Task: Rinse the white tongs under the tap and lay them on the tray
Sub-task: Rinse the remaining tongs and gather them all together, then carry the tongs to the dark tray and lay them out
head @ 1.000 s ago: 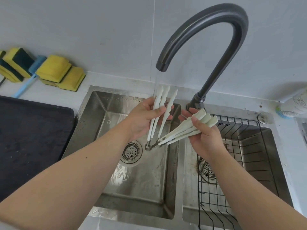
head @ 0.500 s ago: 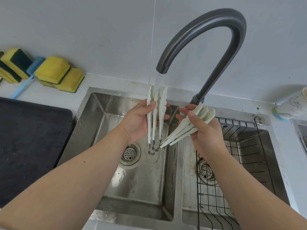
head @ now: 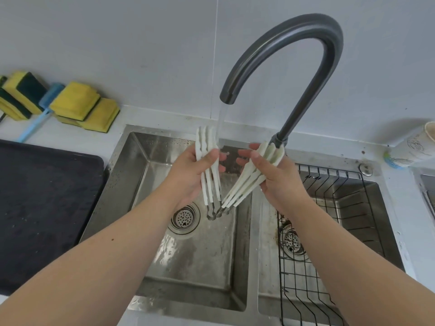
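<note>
Far left of the tap [head: 306, 27], the flat dark tray [head: 47, 196]. Beneath its spout the left hand [head: 188, 180] grips one ridged arm of the white tongs [head: 243, 183] and the right hand [head: 280, 182] the other, splayed in a V.

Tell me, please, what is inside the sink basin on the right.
A black wire rack sits in that basin, and the drain strainer shows through its wires. The right forearm covers part of it, so anything there is hidden.
</note>
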